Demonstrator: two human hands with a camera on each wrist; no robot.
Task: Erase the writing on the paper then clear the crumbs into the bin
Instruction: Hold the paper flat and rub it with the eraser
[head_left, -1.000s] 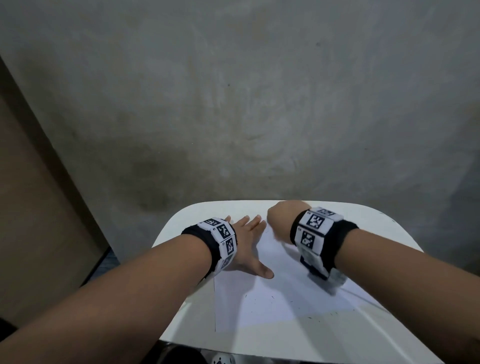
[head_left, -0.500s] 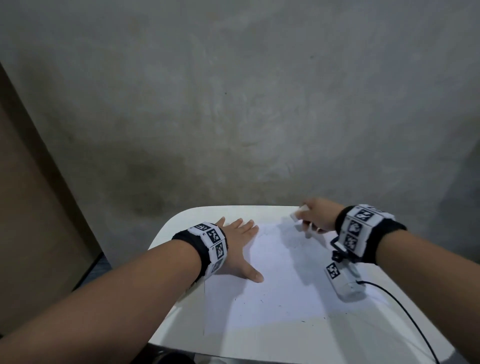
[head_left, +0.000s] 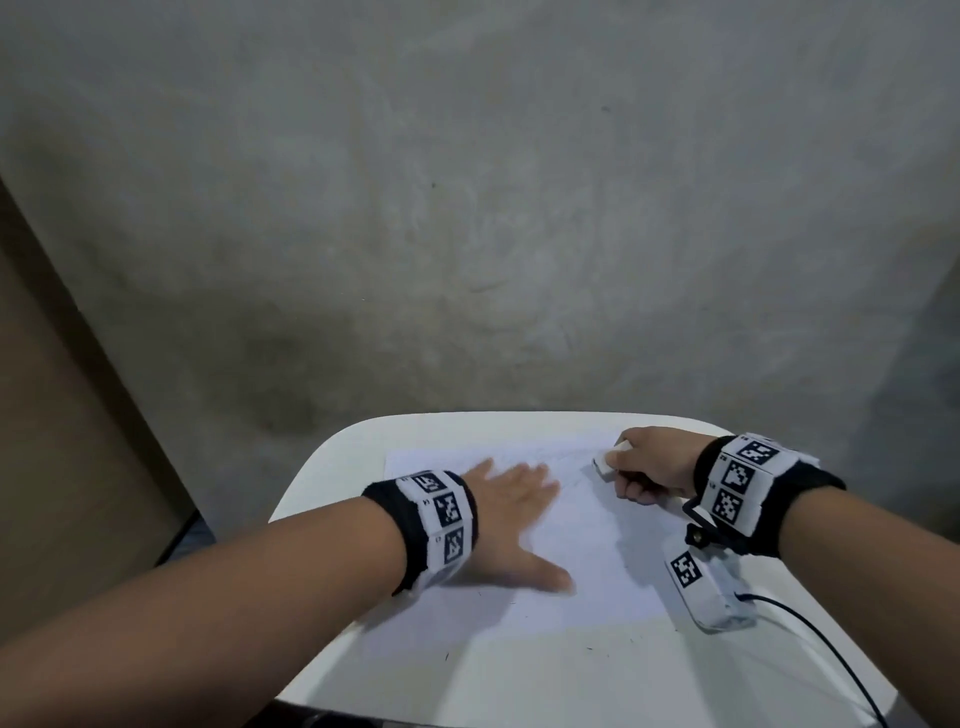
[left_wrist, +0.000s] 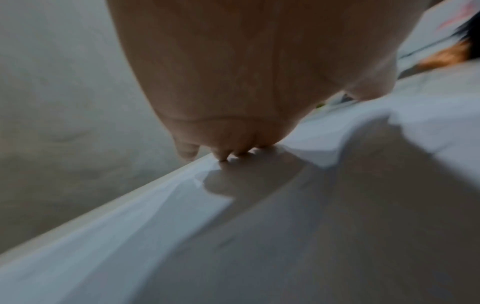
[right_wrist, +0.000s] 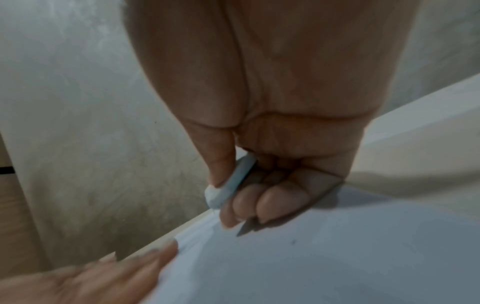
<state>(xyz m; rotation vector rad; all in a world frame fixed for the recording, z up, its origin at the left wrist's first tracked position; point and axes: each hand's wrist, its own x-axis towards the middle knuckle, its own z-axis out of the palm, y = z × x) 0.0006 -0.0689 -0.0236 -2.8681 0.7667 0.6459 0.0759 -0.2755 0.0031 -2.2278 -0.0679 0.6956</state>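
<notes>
A white sheet of paper (head_left: 587, 551) lies on a small white table (head_left: 332, 467). My left hand (head_left: 511, 512) lies flat on the sheet's left part, fingers spread and straight, thumb out toward the near side. My right hand (head_left: 641, 467) is at the sheet's far right corner and pinches a white eraser (head_left: 605, 460) between thumb and curled fingers. In the right wrist view the eraser (right_wrist: 231, 185) sits under the thumb, just above the paper (right_wrist: 337, 257). Small dark crumbs (head_left: 589, 647) dot the near part of the sheet. No bin is in view.
A grey concrete wall (head_left: 467, 208) stands right behind the table. A brown panel (head_left: 67, 467) is on the left. A black cable (head_left: 831, 649) runs from the right wrist camera across the table's near right part. The table's rounded edges are close on all sides.
My right hand has swung from the sheet's middle to its far right corner, with the eraser now showing in it. The left hand has stayed flat on the paper, shifting slightly.
</notes>
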